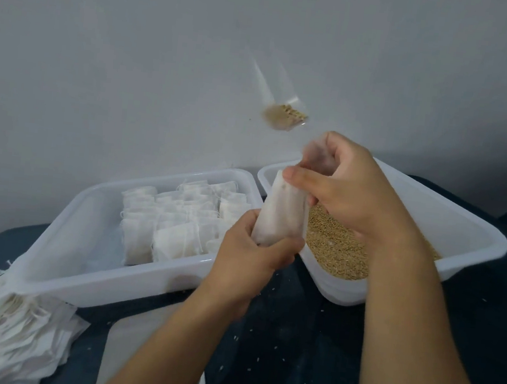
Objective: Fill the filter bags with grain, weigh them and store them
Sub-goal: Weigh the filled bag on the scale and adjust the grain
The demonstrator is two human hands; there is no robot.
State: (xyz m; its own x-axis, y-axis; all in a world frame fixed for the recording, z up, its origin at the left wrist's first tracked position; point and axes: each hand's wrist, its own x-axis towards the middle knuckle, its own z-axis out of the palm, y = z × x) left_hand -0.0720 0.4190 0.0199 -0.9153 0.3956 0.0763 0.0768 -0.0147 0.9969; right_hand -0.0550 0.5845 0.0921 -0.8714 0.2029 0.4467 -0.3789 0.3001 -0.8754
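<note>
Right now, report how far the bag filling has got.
Done: rows of filled white filter bags lie in the left white plastic tub. In hand: both hands, left and right, grip one white filter bag over the tub of brown grain. Left: a stack of empty bags; no scale is visible.

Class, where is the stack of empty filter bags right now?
The empty filter bags lie in the head view's lower left corner, on the dark surface, in front of the tub of filled bags.
</note>
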